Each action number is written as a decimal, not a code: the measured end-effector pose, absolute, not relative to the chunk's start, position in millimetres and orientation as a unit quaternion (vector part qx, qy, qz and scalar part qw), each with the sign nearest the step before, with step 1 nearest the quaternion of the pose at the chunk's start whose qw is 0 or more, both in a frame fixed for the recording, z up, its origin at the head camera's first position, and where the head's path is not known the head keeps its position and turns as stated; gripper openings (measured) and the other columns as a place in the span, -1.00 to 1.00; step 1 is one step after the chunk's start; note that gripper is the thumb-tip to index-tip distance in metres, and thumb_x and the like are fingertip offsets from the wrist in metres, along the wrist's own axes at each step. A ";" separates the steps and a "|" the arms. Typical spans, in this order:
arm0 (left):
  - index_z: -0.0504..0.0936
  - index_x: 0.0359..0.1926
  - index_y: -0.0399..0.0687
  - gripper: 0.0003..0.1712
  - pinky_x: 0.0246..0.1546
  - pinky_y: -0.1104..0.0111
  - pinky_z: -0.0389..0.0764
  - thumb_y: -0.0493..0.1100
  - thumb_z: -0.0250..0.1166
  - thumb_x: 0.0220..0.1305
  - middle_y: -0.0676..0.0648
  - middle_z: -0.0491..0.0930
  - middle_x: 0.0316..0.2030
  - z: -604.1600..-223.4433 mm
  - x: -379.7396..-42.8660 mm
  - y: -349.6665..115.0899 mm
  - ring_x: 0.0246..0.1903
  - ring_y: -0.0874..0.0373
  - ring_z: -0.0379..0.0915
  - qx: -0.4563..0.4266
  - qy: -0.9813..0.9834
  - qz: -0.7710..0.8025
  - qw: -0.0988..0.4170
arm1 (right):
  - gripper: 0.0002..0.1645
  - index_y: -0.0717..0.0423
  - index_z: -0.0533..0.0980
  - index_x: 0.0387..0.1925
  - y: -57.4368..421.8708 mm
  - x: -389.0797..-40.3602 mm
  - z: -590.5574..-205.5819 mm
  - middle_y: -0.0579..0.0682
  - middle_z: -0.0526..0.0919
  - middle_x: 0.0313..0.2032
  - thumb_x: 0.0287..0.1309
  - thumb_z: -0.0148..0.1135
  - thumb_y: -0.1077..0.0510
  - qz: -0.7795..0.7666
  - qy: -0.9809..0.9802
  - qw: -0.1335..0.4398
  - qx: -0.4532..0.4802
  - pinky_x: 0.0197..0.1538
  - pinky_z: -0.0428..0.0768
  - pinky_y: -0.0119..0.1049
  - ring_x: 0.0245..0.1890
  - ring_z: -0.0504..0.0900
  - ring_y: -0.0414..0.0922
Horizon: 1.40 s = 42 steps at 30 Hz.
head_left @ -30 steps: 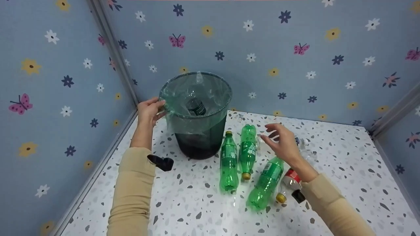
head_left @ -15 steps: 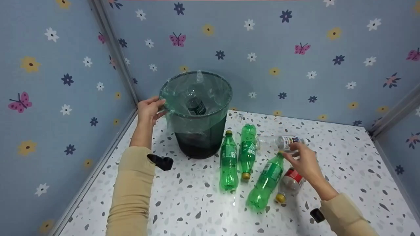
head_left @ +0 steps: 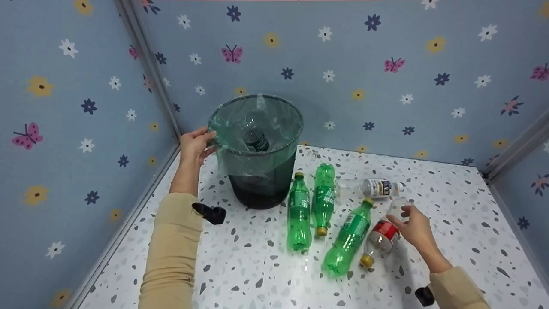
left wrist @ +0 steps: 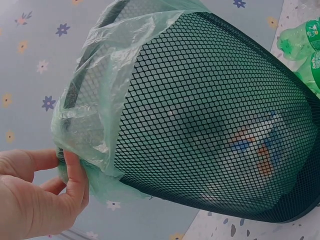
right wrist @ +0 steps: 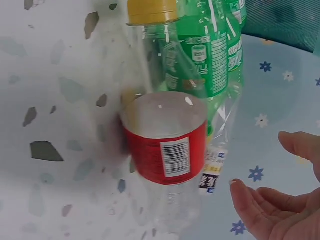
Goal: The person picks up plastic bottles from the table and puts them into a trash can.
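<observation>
My left hand (head_left: pixel 195 146) grips the rim of a black mesh wastebasket (head_left: pixel 268 184) at its left side. In the left wrist view, the thumb and fingers pinch the edge together with the thin green bin liner (left wrist: pixel 100 115) folded over it. A clear bottle with a dark label (head_left: pixel 257 139) lies inside the basket. Over at the right, my right hand (head_left: pixel 416 227) hovers with parted fingers by a clear bottle with a red label and yellow cap (right wrist: pixel 167 155). A gap shows between the fingers and that bottle in the right wrist view.
Three green bottles, one left (head_left: pixel 299 219), one central (head_left: pixel 324 199) and one slanted (head_left: pixel 349 236), lie between the basket and the right hand. Behind them lies a clear bottle with a white label (head_left: pixel 377 188). Flowered walls (head_left: pixel 343 64) bound the speckled tabletop (head_left: pixel 248 266).
My right hand has moved right and toward me, from above the clear white-labelled bottle to beside the red-labelled one. The left hand has kept its grip on the rim.
</observation>
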<state>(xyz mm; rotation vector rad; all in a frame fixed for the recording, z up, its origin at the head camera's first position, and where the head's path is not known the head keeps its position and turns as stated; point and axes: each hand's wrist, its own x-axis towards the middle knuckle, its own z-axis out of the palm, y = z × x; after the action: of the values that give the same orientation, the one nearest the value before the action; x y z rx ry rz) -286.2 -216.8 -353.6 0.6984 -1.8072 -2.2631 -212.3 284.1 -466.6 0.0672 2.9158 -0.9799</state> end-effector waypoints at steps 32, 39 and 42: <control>0.34 0.20 -0.10 -0.45 -0.17 0.33 0.53 -0.26 0.21 0.16 -0.11 0.35 0.05 -376.9 -304.7 -228.5 -0.17 0.12 0.39 0.233 -0.607 -0.755 0.086 | 0.19 0.64 -0.09 0.07 301.8 -219.8 -512.7 0.34 0.23 -0.17 -0.05 0.14 -0.34 -0.488 0.817 0.219 0.218 -0.31 0.60 -0.25 -0.42 0.55 -0.05; 0.24 0.24 -0.24 -0.46 -0.07 0.33 0.47 -0.31 0.10 0.23 -0.20 0.29 0.12 -332.0 -264.5 -205.1 -0.13 0.11 0.36 0.235 -0.612 -0.752 0.074 | 0.22 0.64 -0.19 0.13 300.4 -220.6 -514.2 0.36 0.23 -0.14 0.00 0.09 -0.32 -0.497 0.803 0.233 0.231 -0.23 0.58 -0.23 -0.35 0.53 -0.02; 0.28 0.23 -0.20 -0.45 -0.11 0.34 0.49 -0.29 0.15 0.20 -0.18 0.31 0.12 -346.1 -277.2 -212.8 -0.12 0.10 0.38 0.232 -0.610 -0.754 0.078 | 0.17 0.65 -0.17 0.12 299.1 -221.0 -514.7 0.35 0.24 -0.15 0.03 0.08 -0.29 -0.501 0.802 0.229 0.231 -0.23 0.58 -0.23 -0.36 0.53 -0.02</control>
<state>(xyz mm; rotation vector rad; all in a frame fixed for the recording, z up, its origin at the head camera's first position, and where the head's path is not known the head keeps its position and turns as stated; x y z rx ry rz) -277.2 -212.8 -346.1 0.6936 -1.8265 -2.2569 -221.0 299.1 -514.7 0.6358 2.2065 -1.3798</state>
